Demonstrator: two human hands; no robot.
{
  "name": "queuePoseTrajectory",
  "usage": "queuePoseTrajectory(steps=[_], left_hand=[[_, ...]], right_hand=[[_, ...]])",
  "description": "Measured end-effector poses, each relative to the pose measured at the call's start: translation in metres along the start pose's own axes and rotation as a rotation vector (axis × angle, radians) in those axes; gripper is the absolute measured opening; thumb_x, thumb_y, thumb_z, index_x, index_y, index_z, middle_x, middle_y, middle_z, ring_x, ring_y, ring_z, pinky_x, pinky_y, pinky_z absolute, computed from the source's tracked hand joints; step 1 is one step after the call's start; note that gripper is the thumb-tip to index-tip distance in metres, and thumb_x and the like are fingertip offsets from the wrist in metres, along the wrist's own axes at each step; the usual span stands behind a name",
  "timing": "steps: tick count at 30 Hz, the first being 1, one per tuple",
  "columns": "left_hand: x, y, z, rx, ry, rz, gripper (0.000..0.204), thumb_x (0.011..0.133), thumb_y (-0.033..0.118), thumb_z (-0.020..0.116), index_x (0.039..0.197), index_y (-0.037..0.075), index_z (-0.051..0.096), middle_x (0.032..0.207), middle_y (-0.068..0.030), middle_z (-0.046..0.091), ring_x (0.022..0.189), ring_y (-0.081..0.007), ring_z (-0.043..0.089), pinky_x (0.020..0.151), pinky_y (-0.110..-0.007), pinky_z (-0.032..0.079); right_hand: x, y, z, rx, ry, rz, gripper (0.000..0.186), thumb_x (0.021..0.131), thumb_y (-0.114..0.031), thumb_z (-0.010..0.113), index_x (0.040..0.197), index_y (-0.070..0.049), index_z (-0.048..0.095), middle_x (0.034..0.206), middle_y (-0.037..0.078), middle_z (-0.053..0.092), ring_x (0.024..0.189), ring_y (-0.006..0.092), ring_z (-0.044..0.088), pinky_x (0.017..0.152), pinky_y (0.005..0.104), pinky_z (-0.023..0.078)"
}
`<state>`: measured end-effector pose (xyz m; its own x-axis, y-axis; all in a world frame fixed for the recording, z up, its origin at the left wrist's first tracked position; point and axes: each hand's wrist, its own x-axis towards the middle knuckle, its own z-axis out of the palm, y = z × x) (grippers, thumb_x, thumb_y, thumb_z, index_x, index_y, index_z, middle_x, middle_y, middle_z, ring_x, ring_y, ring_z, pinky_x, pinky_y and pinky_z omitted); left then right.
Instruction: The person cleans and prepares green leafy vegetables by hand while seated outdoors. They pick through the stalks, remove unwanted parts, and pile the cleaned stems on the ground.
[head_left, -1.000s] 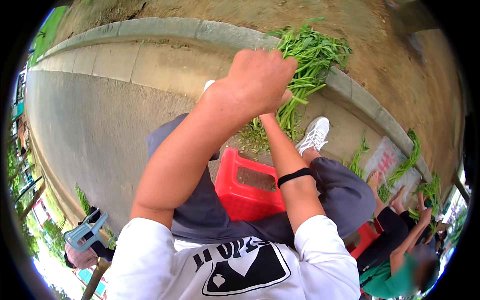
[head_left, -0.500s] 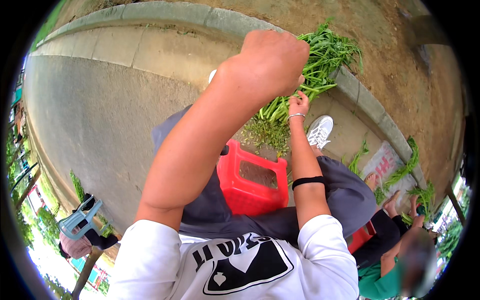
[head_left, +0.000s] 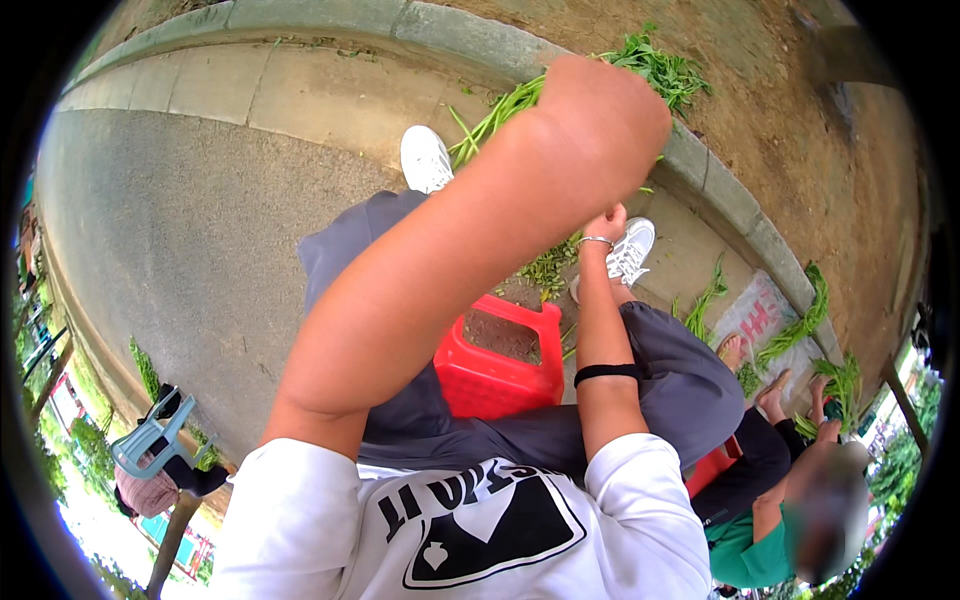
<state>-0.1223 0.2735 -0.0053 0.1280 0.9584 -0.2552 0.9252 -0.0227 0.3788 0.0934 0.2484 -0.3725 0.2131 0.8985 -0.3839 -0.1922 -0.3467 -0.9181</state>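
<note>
My left arm crosses the view, and my left hand point(head_left: 610, 125) is bent into a fist shape over the leafy greens, its fingertips turned out of sight. Small green bits show at its right edge. Just below it is my right hand point(head_left: 605, 222), with a bracelet at the wrist; its fingers are curled closed, and what they hold is hidden. Long-stemmed leafy greens point(head_left: 660, 72) lie along the curb beyond my hands, their pale green stems point(head_left: 490, 125) reaching left. Chopped or plucked green scraps point(head_left: 548, 272) are scattered on the paving in front of me.
A red plastic stool point(head_left: 497, 375) stands between my legs. My white shoes point(head_left: 426, 160) flank the scraps. The concrete curb point(head_left: 460, 38) curves behind the greens. At right, a person in green point(head_left: 745, 550) sits near a printed plastic sack point(head_left: 750, 318) and more greens. A blue-grey chair point(head_left: 155, 435) stands far left.
My left hand has shifted right, over my right hand. My right hand has moved slightly down, its fingers now more curled. The greens pile looks less bulky, and my left shoe is now visible.
</note>
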Motion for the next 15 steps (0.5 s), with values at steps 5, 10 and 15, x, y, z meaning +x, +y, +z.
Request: queuePoseTrajectory(steps=[5,10,15], left_hand=[[0.007,0.054,0.039,0.233,-0.270,0.067,0.027,0.073,0.020,0.063,0.095,0.004,0.063,0.095,-0.0081,0.062,0.090,-0.0234,0.061,0.074,-0.038,0.047],[-0.011,0.100,0.068,0.334,-0.618,0.296,0.024,0.077,0.020,0.060,0.096,0.006,0.063,0.089,-0.0076,0.062,0.079,-0.0228,0.060,0.077,-0.042,0.045],[-0.014,0.109,0.076,0.363,-0.703,0.406,0.021,0.081,0.020,0.056,0.096,0.007,0.064,0.083,-0.0071,0.061,0.068,-0.0221,0.059,0.079,-0.047,0.043]], right_hand=[[-0.017,-0.026,0.005,-0.063,0.093,0.183,0.027,0.077,-0.012,0.063,0.098,0.000,0.051,0.077,0.004,0.055,0.058,0.0099,0.051,0.049,0.0211,0.043],[-0.030,-0.041,0.018,-0.228,0.152,0.258,0.031,0.078,-0.017,0.064,0.098,0.000,0.048,0.077,0.007,0.056,0.056,0.0110,0.051,0.045,0.0211,0.043],[0.000,-0.045,0.035,-0.365,0.255,0.257,0.041,0.074,-0.026,0.070,0.097,-0.001,0.046,0.075,0.008,0.056,0.052,0.0116,0.050,0.038,0.0229,0.040]])
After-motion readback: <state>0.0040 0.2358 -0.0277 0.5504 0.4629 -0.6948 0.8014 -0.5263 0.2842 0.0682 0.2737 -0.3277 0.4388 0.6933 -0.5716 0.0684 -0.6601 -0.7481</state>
